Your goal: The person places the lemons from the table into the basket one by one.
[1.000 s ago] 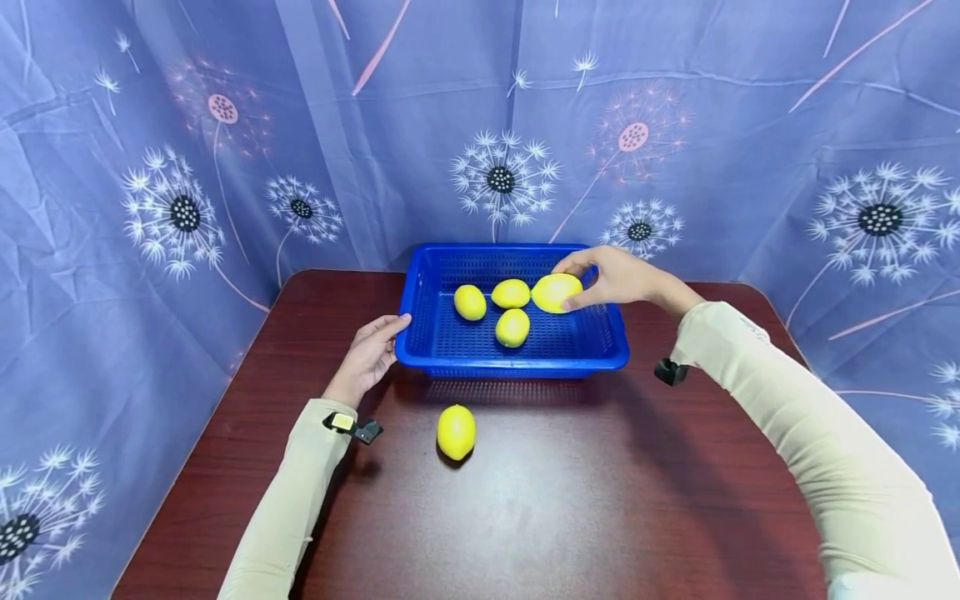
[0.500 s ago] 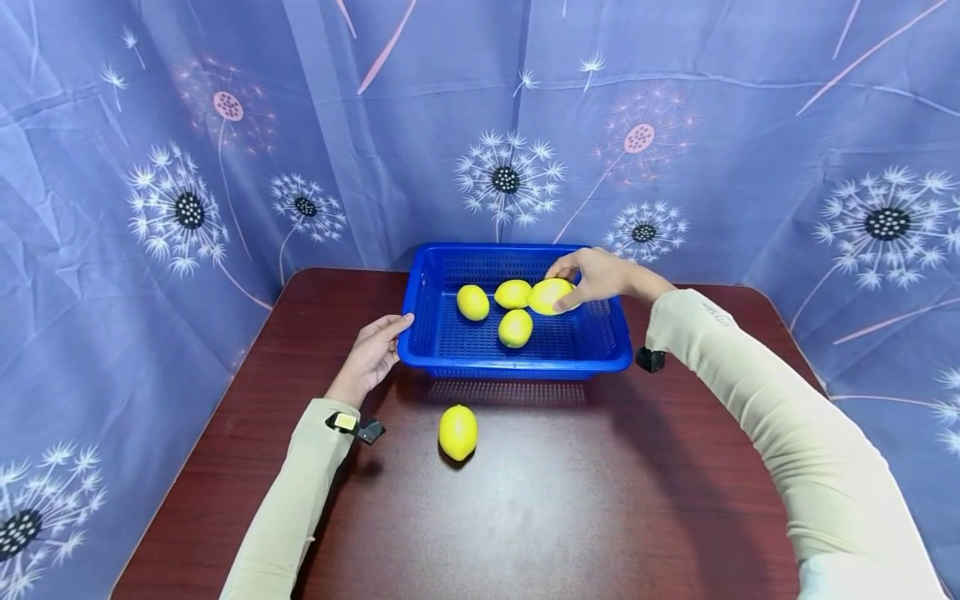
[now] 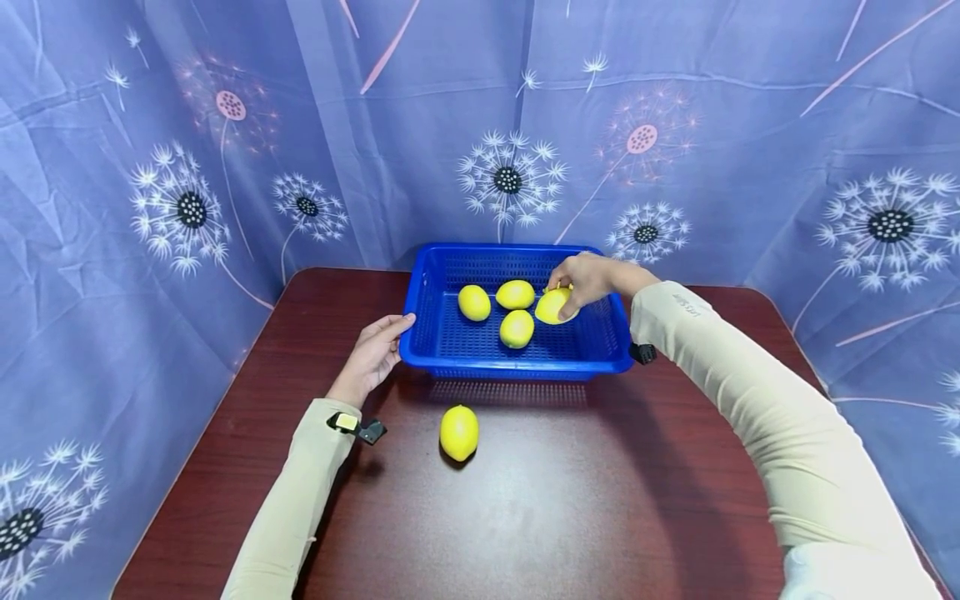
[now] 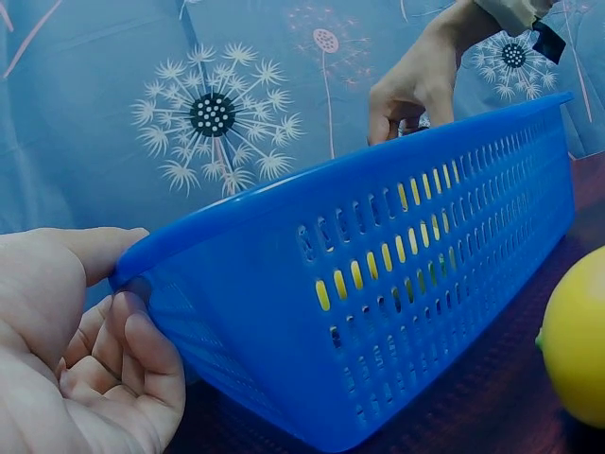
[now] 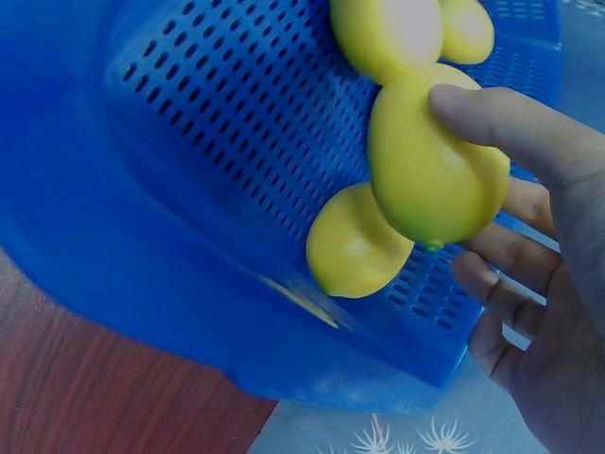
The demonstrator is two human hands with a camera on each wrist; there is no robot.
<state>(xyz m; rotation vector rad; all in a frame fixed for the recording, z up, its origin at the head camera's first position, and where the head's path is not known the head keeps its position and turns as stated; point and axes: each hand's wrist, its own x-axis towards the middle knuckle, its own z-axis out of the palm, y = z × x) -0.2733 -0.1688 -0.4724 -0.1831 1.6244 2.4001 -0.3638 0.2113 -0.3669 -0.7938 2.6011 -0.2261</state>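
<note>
A blue plastic basket with slotted walls stands at the back of the table. My left hand pinches its left rim, thumb on top and fingers curled beneath, as the left wrist view shows. Inside the basket's right half, my right hand grips a yellow lemon between thumb and fingers, low over the perforated floor. To the left of that fruit lie three more: a left lemon, a back lemon and a front lemon.
One loose lemon lies on the dark red wooden table, in front of the basket. Behind the table hangs a blue curtain with a dandelion print. A small black wrist camera overlaps the basket's right front corner in the head view.
My right hand has lowered the lemon deeper into the basket, and its forearm has swung to the left. The left hand keeps its grip on the rim.
</note>
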